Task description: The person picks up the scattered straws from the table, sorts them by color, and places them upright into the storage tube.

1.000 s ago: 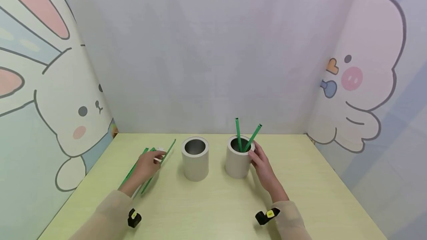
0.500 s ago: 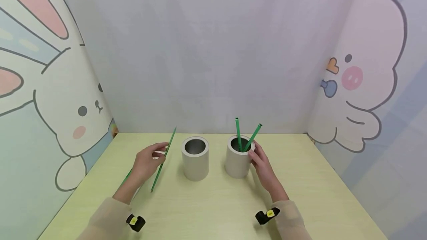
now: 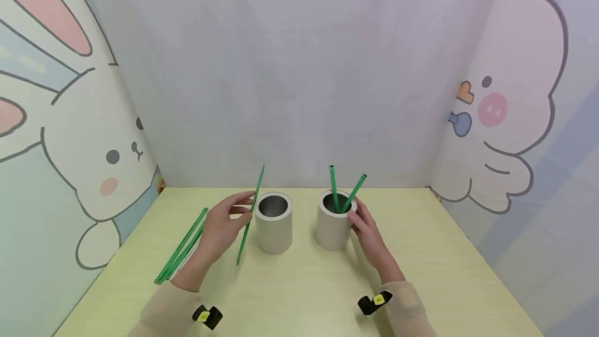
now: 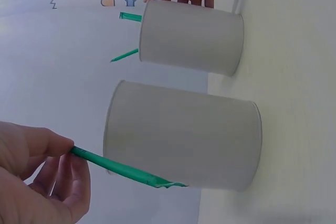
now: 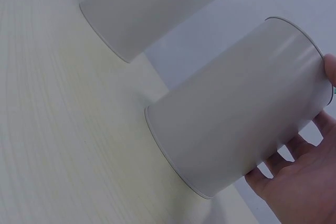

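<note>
Held stick: one slim green stick point(image 3: 246, 229), crinkled at one end like thin wrapping, slanting in the air just left of the unattended cup; whether they touch, I cannot tell.
Left fingers: on my left hand point(image 3: 226, 225), thumb and fingertips pinch the stick partway along, presumably to keep both ends free.
Unattended cup: a pale grey, smooth-walled cylinder point(image 3: 274, 233), upright between my hands, mouth upward, within easy reach of both.
Gripped cup: a matching pale grey cylinder point(image 3: 333, 233), upright; two green sticks point(image 3: 334, 186) lean apart in it, resting, I judge, against its rim.
Right fingers: on my right hand point(image 3: 369, 238), they curve round this cup's outer side, thumb near the rim, probably steadying it.
Side bundle: loose green sticks point(image 3: 181, 246) lie roughly parallel on the pale yellow wooden table point(image 3: 299, 295), beside a white strip point(image 3: 188, 257).
Count: cups, two; sticks pinched, one; sticks standing, two; sticks lying, at least two, the exact number obscured by overlap.
</note>
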{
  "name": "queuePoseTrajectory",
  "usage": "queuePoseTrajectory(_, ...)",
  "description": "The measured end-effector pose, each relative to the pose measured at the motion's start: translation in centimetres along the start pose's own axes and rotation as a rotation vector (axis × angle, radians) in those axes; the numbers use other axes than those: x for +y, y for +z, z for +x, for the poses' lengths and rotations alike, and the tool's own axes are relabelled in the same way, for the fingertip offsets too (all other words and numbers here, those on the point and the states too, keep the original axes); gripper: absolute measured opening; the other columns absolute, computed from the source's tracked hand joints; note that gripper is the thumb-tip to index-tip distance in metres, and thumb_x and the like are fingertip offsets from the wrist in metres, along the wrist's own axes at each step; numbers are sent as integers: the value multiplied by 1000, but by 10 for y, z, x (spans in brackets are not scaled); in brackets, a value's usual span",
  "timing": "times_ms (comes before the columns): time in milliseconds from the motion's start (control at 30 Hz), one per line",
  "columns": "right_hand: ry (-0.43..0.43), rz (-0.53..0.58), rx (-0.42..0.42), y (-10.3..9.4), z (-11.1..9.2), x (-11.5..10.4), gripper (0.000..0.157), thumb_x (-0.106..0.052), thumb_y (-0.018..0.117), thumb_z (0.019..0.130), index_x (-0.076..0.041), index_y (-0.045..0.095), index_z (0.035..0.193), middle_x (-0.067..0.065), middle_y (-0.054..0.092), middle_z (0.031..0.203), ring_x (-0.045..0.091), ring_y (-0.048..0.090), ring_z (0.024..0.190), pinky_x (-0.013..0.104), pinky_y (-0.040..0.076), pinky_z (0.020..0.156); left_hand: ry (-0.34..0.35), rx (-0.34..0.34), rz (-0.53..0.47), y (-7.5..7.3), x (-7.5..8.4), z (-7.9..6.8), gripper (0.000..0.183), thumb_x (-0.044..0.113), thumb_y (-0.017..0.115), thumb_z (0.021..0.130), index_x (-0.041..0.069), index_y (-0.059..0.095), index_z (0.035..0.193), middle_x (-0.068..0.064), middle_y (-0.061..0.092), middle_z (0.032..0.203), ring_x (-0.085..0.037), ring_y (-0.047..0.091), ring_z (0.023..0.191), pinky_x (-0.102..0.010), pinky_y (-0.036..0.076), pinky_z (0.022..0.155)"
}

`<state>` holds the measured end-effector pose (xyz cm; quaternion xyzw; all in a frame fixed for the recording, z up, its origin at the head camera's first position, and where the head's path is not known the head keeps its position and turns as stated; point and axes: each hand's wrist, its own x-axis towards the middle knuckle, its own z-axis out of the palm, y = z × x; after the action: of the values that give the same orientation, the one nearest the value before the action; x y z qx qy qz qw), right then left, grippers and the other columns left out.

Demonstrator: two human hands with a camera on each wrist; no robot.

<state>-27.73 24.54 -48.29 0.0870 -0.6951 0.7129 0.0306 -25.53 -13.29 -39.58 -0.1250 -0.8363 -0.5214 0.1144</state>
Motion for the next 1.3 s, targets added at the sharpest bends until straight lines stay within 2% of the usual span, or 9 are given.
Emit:
queuePoseTrajectory(200, 8, 1, 15, -1, 1, 1, 66, -33, 49, 113, -17, 19, 170, 17, 21, 174, 35, 18, 161, 61, 15, 130, 31, 15, -143, 21, 25, 10, 50, -1, 71, 96, 18, 68, 143, -9, 71, 128, -25, 69, 113, -21, 58, 88)
queuePoseTrajectory(300, 7, 7, 8, 0, 2, 1, 67, -32, 48, 113, -16, 18, 171, 17, 21, 174, 35, 18, 161, 62, 14, 130, 37, 22, -196, 34, 34, 17, 51, -2, 72, 95, 19, 69, 141, -8, 71, 126, -23, 70, 111, -24, 59, 89)
queuePoseTrajectory(467, 6, 12, -3, 1, 2, -1, 66, -32, 47, 114, -16, 18, 171, 18, 20, 174, 35, 18, 161, 62, 13, 130, 75, 38, -218, 54, 47, 29, 52, 0, 72, 95, 23, 69, 141, -4, 72, 125, -20, 71, 109, -33, 60, 95)
queuePoseTrajectory(567, 4, 14, -3, 1, 2, -1, 65, -31, 47, 114, -15, 18, 171, 18, 20, 174, 35, 17, 161, 63, 13, 130, 98, 58, -234, 65, 56, 38, 50, 1, 71, 95, 23, 70, 140, -3, 72, 124, -20, 71, 109, -36, 62, 93)
queuePoseTrajectory(733, 4, 15, 1, 1, 2, -1, 65, -30, 46, 114, -15, 18, 171, 18, 20, 174, 35, 17, 161, 63, 13, 130, 135, 76, -272, 86, 70, 53, 49, 1, 70, 96, 21, 70, 140, -2, 72, 124, -20, 71, 109, -34, 63, 91)
queuePoseTrajectory(1000, 8, 12, 6, 0, 0, 0, 66, -31, 46, 114, -14, 17, 171, 18, 20, 175, 36, 18, 161, 63, 14, 129, 183, 105, -347, 113, 91, 70, 48, 2, 70, 98, 22, 68, 142, 0, 71, 126, -17, 69, 112, -34, 60, 97)
queuePoseTrajectory(1300, 8, 25, 8, 1, 0, -1, 64, -29, 45, 114, -14, 18, 170, 18, 22, 174, 36, 20, 160, 62, 15, 130, 189, 138, -389, 139, 97, 85, 47, 5, 70, 100, 23, 67, 143, 0, 70, 127, -17, 67, 114, -35, 59, 100)
